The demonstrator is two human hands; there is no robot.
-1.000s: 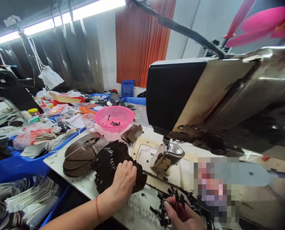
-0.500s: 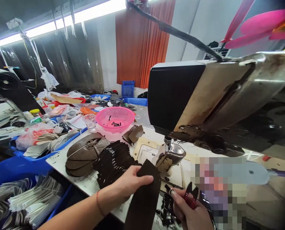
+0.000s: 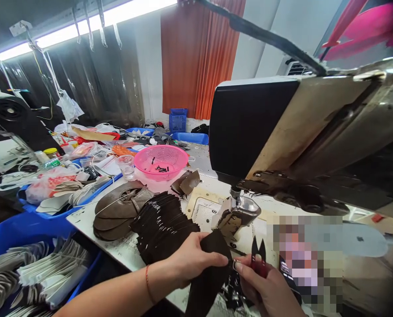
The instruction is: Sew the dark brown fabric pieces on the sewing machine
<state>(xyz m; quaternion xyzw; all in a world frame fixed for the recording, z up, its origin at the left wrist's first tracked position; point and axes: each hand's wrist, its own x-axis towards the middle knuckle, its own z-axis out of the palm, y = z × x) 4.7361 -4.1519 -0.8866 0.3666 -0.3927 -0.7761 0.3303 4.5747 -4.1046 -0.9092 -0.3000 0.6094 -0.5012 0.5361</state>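
My left hand (image 3: 191, 259) grips a dark brown leather piece (image 3: 209, 273) that hangs over the table's front edge. My right hand (image 3: 265, 286) pinches the same piece at its right edge and also holds small thread snips (image 3: 258, 255) with red handles, blades pointing up. Both hands are just in front of the sewing machine's presser foot (image 3: 238, 215). A fanned stack of dark leather pieces (image 3: 163, 224) lies just left of my left hand.
A big sewing machine (image 3: 298, 132) fills the right. A pink basket (image 3: 160, 162), brown leather parts (image 3: 117, 211), a plastic cup (image 3: 126, 166) and clutter sit behind. Blue bins (image 3: 34, 264) with grey pieces stand at left. Black scraps (image 3: 231, 295) lie under my hands.
My left hand lifted one dark piece off the stack and brought it right. My right hand rose from the scraps with the snips and met the piece's edge.
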